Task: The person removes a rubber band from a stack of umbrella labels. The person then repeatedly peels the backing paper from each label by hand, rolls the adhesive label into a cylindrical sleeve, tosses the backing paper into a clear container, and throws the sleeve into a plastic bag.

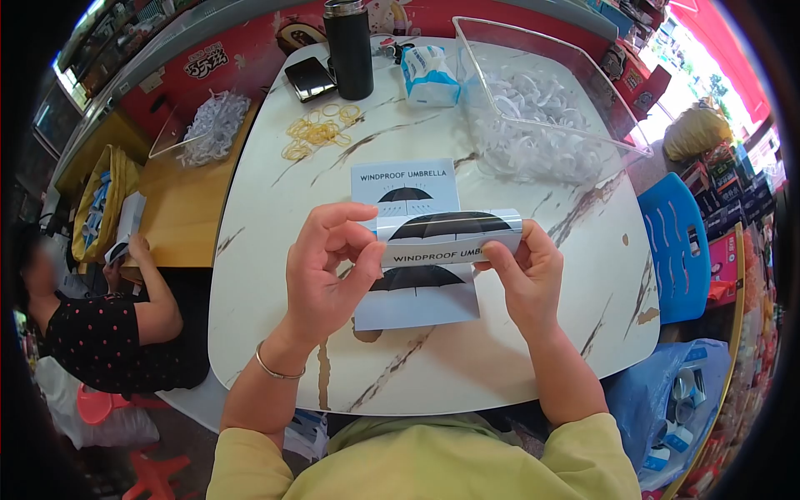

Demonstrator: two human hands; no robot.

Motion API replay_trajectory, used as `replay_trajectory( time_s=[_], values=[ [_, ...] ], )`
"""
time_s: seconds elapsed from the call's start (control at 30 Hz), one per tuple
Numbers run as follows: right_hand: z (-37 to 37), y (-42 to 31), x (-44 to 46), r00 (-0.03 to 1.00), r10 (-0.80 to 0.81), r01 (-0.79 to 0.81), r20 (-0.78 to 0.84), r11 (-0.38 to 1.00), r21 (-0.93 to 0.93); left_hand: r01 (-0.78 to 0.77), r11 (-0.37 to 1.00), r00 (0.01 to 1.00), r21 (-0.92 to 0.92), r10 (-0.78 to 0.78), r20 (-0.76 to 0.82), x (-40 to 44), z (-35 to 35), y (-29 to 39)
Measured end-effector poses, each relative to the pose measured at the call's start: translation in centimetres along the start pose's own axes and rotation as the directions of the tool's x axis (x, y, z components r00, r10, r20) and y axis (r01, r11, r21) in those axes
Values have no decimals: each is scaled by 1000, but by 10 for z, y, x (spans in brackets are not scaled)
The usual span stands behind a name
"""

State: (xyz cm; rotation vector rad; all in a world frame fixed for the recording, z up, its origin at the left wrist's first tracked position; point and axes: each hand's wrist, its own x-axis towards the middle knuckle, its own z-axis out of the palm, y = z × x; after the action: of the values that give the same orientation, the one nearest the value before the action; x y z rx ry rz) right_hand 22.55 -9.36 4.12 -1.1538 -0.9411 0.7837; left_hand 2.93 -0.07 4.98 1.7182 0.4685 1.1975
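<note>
A curled, glossy printed card (450, 227), showing a black umbrella and the words "WINDPROOF UMBRELLA", is raised in front of me. My right hand (529, 271) pinches its right end, thumb on the near face. At the left end is my left hand (333, 267), fingers curved and apart, with a gap between thumb and fingers; its fingertips are at the card's edge, and whether they touch it I cannot tell. Below lies a flat umbrella card (412, 312) with the same print, partly covered; whether it is one sheet or a stack is unclear.
Yellow rubber bands (317, 133), a black bottle (348, 54), a phone (310, 80) and a blue-white packet (430, 77) occupy the far side. A clear bin (567, 125) holds white strips. Left, another person (108, 325) handles a card. A blue chair (673, 246) stands right.
</note>
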Motion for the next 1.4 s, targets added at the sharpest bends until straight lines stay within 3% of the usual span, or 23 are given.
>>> replay_trajectory(
  time_s=[1.0, 1.1, 1.2, 1.4],
  values=[
    [-3, 3, 3, 991, 115, -120, 64, 988, 92, -164, 975, 986, 149, 157, 57, -2, -5, -4],
    [-8, 12, 3, 999, 9, -7, 50, 999, -34, -194, 966, 980, 171, 184, 70, -3, -5, -5],
    [-5, 11, 4, 1000, -4, 4, 14, 999, -38, -203, 963, 979, 176, 194, 65, -2, -6, -5],
    [-7, 8, 3, 996, 81, -83, 40, 996, 34, -197, 967, 980, 158, 189, 67, -1, -7, -4]
  ],
)
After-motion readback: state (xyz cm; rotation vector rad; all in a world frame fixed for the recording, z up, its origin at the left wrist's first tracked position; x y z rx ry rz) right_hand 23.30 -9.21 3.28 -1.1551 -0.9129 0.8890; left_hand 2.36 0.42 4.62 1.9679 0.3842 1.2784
